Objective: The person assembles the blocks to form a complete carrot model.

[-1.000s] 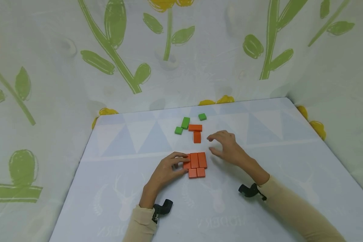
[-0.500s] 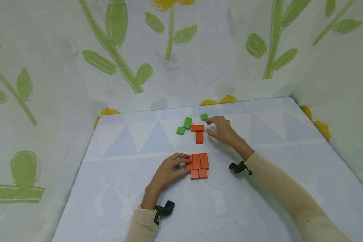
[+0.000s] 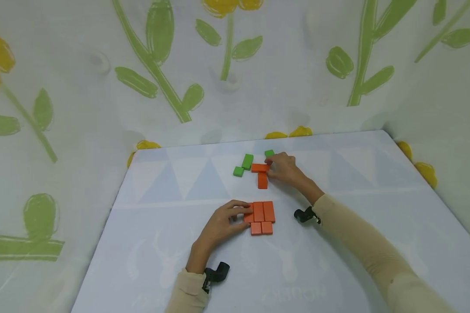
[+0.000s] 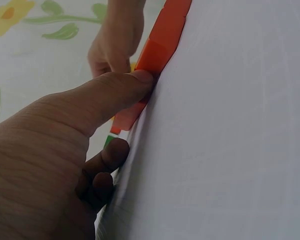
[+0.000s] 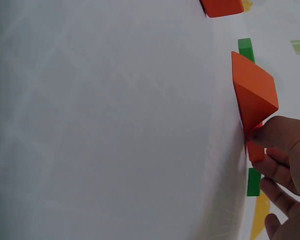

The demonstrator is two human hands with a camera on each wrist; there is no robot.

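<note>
In the head view, several orange blocks (image 3: pixel 258 211) lie flat side by side as a compact group. My left hand (image 3: pixel 221 224) holds the left block of this group, thumb at its near end and fingers over its far part. Farther off, my right hand (image 3: pixel 286 169) pinches the right end of a crosswise orange block (image 3: pixel 259 168). Touching or nearly touching it on the near side is another orange block (image 3: pixel 262 181). In the right wrist view, my thumb and fingers sit on either side of the crosswise block (image 5: pixel 256 152).
Two green blocks (image 3: pixel 247 161) lie left of the crosswise orange block, corner to corner. A third green block (image 3: pixel 269 153) sits just beyond my right fingers. The pale patterned table (image 3: pixel 172 243) meets a cloth wall with printed flowers (image 3: pixel 152 65) at its back edge.
My right hand has moved away from me and left, from beside the blocks onto the crosswise orange block. My left hand stays on the orange group. The head view shifts slightly.
</note>
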